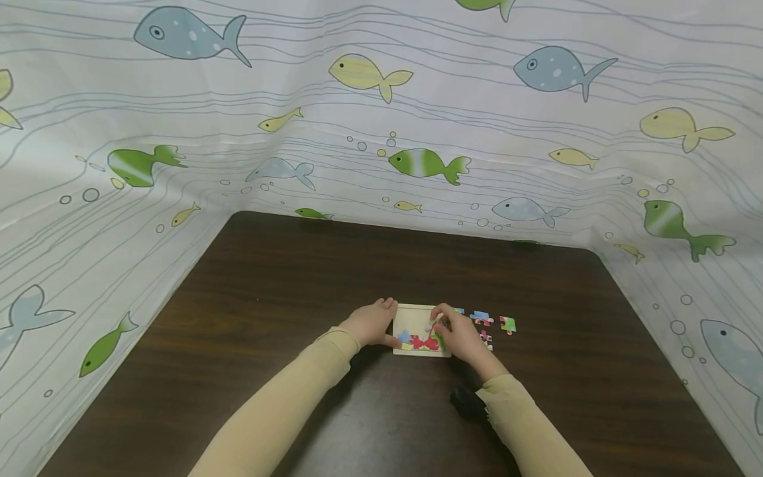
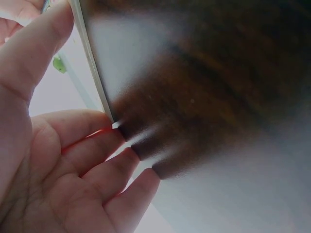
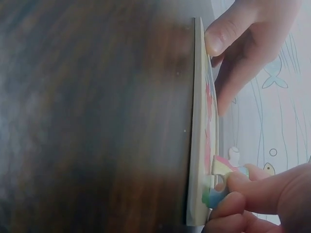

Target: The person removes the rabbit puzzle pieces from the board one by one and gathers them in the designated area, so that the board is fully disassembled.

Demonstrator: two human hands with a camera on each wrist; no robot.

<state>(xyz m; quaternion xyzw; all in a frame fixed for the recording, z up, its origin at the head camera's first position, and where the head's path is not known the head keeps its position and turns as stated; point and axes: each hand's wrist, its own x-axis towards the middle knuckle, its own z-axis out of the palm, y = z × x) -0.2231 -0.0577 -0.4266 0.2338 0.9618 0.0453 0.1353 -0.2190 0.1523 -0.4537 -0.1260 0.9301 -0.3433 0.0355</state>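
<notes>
A shallow light-wood puzzle tray (image 1: pixel 411 313) lies on the table, with red, blue, yellow and green pieces fitted along its near side. At its left edge, my left hand (image 1: pixel 371 324) steadies the frame: the thumb (image 2: pixel 46 43) rests on the rim and the fingertips touch the far corner and tabletop. My right hand (image 1: pixel 461 336) is over the tray's right side. Between its thumb and fingers it pinches a multicoloured jigsaw piece (image 3: pixel 222 166), low over the tray near the rim; the fingers partly hide it.
Several loose jigsaw pieces (image 1: pixel 507 324) lie on the dark wooden table (image 1: pixel 286 278) to the right of the tray. A black object (image 1: pixel 467 403) sits under the right wrist. Fish-patterned cloth (image 1: pixel 357 132) hangs around the table's back and sides.
</notes>
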